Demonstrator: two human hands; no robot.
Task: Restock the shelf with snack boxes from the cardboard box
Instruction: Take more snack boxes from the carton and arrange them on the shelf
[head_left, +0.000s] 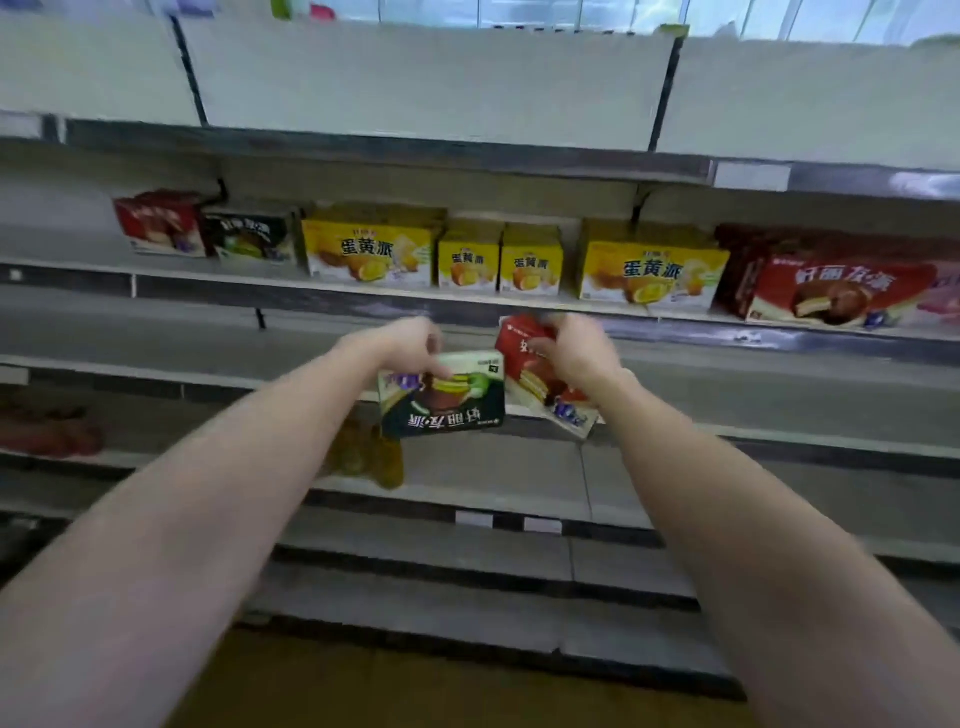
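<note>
Snack boxes were in both your hands, one apiece, raised in front of the shelf. Your left hand pinched the dark box by its top edge, so it hung upside down with its print inverted and its face toward you. Your right hand was curled round the upper end of the red box, which tilted down and to your right. The two boxes were just beside each other, perhaps touching at their near edges; blur kept that from being certain. Gripping each by one end probably left the rest of the box free to slide onto a shelf board, and the dark one would have needed turning over first so its label read upright.

Beyond your hands, the stocked shelf carried a row facing outward: a red box and a dark box at the left end, yellow boxes in the middle, and a large red box at the right. The matching flavours at the left likely marked where yours belonged. Lower boards were mostly bare; something yellow sat blurred below your left hand. The cardboard box was not in view.
</note>
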